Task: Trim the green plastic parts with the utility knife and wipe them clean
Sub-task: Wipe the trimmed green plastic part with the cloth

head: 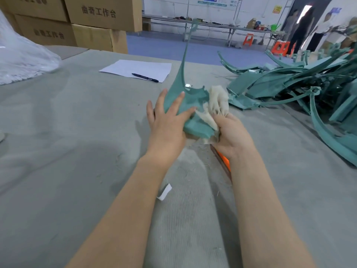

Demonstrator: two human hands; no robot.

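Flat left hand (pixel 166 122) pressed the green part (pixel 194 102), tip toward twelve o'clock; right hand (pixel 231 134) clutched the cloth (pixel 218 99) at three o'clock

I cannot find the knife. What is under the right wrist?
An orange and dark handle, likely the utility knife, shows beside the wrist of the right hand, which grips a cloth. The arm covers the rest; whether the hand also holds it cannot be told.
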